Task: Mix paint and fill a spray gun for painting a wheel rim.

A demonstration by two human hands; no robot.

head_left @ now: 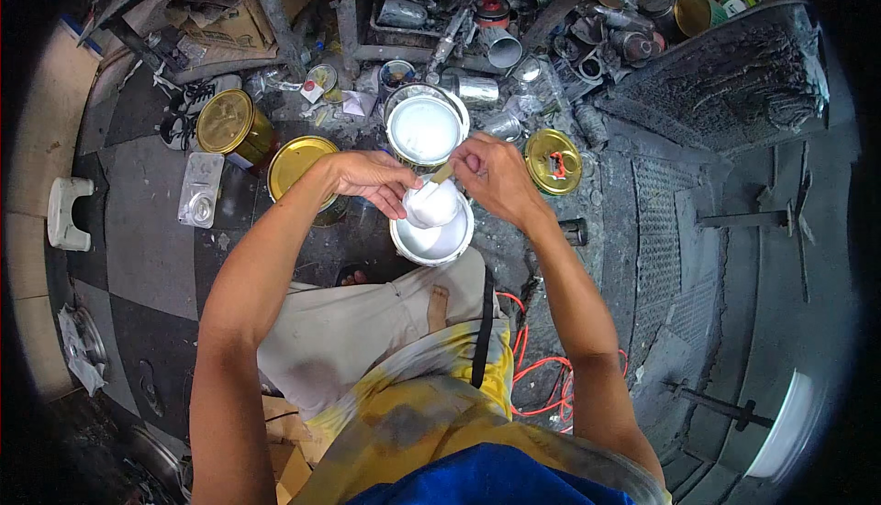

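Now, the left hand [378, 184] is curling partly closed, thumb and fingers pinching the edge of a small white cup [429, 209], while the right hand [496, 175] is gripping a flat tan scraper [442, 172] between thumb and fingers. The scraper is meeting the cup, it seems, though glare and fingers are obscuring the exact contact. That cup is hanging over the far side of a white bucket [455, 235]. Just beyond, a second white bucket [465, 123] is standing, pale contents showing. A gold tin [295, 160] is sitting to the left, a gold-lidded can [541, 151] to the right, and a red cable [543, 361] is looping across the floor.
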